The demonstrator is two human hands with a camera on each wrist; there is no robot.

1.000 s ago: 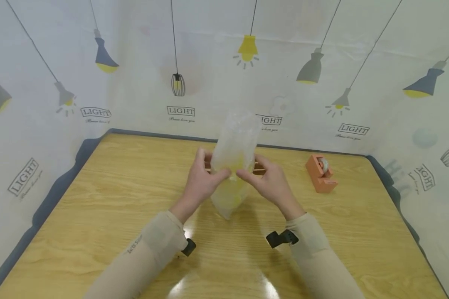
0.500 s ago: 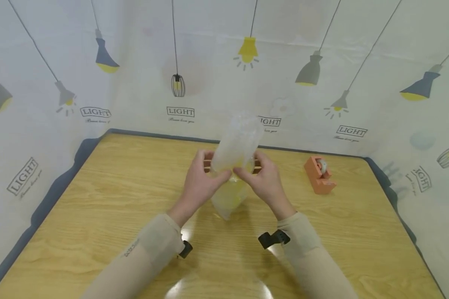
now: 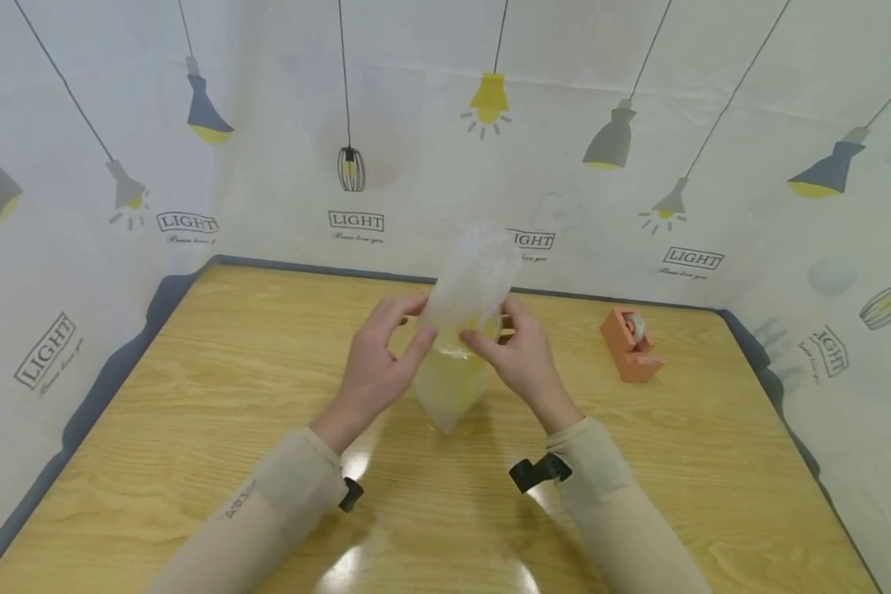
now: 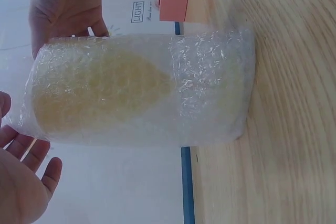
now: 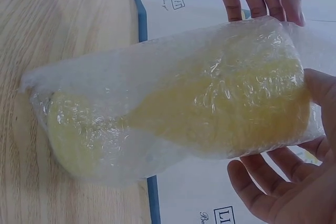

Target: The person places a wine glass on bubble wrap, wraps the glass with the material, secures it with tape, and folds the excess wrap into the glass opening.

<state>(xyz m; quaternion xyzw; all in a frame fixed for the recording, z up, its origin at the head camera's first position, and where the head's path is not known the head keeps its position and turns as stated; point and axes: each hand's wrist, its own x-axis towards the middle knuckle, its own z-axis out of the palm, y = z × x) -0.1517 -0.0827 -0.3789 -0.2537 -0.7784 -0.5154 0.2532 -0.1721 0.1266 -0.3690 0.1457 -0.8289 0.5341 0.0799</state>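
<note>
A yellow goblet-shaped thing point(image 5: 226, 108) shows blurred through bubble wrap point(image 3: 468, 289), its wide bowl narrowing to a stem and a flat foot. In the head view the wrapped bundle stands slightly tilted on the wooden table, loose film rising above the bowl. My left hand point(image 3: 374, 355) holds the film at the left edge, thumb in front and fingers partly hidden behind. On the other side my right hand point(image 3: 527, 355) grips the bundle, thumb laid on the front and fingers curled around the back. The left wrist view shows the foot end of the wrap point(image 4: 210, 87) against the table.
An orange tape dispenser point(image 3: 631, 346) with a roll of tape stands at the right of the table point(image 3: 230, 371). A pale curtain point(image 3: 267, 148) printed with lamps rises behind the table's dark far edge. Black straps with small devices point(image 3: 538, 473) sit on the wrists.
My left hand has shifted left, its thumb sliding from the middle of the wrap to the left edge. The right hand has moved slightly left, and the bundle's top leans a little more right.
</note>
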